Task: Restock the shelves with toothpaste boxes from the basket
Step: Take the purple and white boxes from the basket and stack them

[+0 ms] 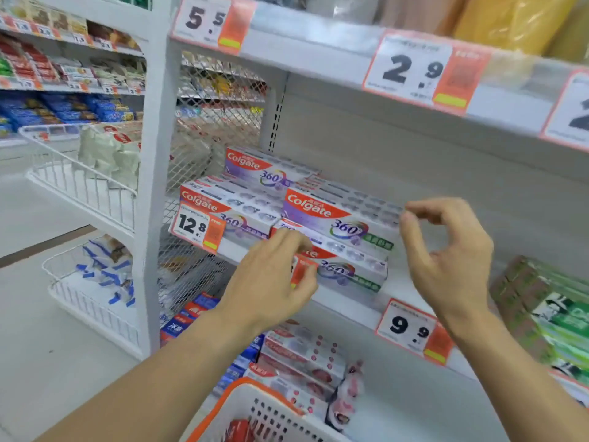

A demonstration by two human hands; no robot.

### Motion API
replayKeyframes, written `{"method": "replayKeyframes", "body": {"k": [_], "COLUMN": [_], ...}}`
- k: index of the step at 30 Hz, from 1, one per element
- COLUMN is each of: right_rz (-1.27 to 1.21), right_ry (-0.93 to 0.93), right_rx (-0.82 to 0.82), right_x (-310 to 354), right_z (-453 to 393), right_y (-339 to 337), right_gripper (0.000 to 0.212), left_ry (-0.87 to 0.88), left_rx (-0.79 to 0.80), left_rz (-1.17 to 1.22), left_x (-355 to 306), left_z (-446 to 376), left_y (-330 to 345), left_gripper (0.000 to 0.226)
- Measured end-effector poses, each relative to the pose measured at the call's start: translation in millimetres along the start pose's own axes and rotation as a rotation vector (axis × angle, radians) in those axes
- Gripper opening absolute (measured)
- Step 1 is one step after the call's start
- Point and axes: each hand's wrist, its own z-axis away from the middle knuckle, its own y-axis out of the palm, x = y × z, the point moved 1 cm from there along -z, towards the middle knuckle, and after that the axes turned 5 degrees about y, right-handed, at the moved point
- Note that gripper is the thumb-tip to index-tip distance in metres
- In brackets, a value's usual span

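Landmark: the white middle shelf (pixel 347 306), the one with the "12.8" tag (pixel 195 225) and the "9.9" tag (pixel 411 330) on its front edge.
Top box: a toothpaste box (pixel 342 215) lies flat on top of another one at the front of that shelf. Its long side runs along the shelf edge. The red Colgate end points left and the green label end points right.
Bottom box: the lower toothpaste box (pixel 349 266) lies the same way, right under the top box.
Other boxes: more of the same boxes (pixel 229 202) sit to the left and behind on that shelf, also lying long-ways along the edge.
Left hand: the left hand (pixel 274 279) is at the left end of the bottom box, with fingers bent on it. I cannot tell if it grips the box or only touches it.
Right hand: the right hand (pixel 446 250) is at the right end of the top box. Thumb and pointer finger are curled close together by the box corner, but I cannot tell if they pinch it.
Basket: a white basket with an orange rim (pixel 242 390) is below the shelf, with red packs inside.
Below the shelf: pink and white boxes (pixel 302 355) lie on the next shelf down.
Right of the boxes: green packs (pixel 548 301) sit on the same shelf, well apart.
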Motion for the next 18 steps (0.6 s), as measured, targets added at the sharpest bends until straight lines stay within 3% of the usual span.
{"method": "replayKeyframes", "body": {"k": [1, 3, 8, 10, 15, 16, 18], "right_rz": [-0.085, -0.175, -0.229, -0.201, -0.107, -0.05, 0.079], "right_ry": [0.046, 0.138, 0.425, 0.476, 0.588, 0.615, 0.653], "right_rx": [0.002, 0.165, 0.469, 0.693, 1.193, 1.273, 1.367], "right_x": [7.2, 9.5, -27.8, -32.7, -36.8, -42.4, -56.2], "right_z": [14.1, 48.9, 157.3, 203.1, 298.0, 316.2, 350.1], "right_y": [-6.5, -11.8, -30.6, -37.1, -42.0, -42.9, -48.5], "right_gripper": [0.003, 0.005, 0.007, 0.004, 0.011, 0.016, 0.022], "left_ry": [0.011, -0.012, -0.178, -0.247, -0.464, -0.527, -0.649], "left_rx": [0.087, 0.308, 0.881, 1.059, 1.232, 1.28, 1.364], "left_rz": [0.03, 0.012, -0.042, -0.05, 0.028, 0.034, 0.02], "left_x": [-7.4, -15.0, -14.3, -8.3, -11.2, -14.0, -22.6], "left_z": [3.1, 16.3, 89.4, 125.2, 209.0, 229.0, 270.8], "left_y": [2.3, 15.0, 79.2, 101.1, 142.3, 153.3, 175.8], "left_gripper": [0.022, 0.016, 0.018, 0.021, 0.015, 0.02, 0.053]}}
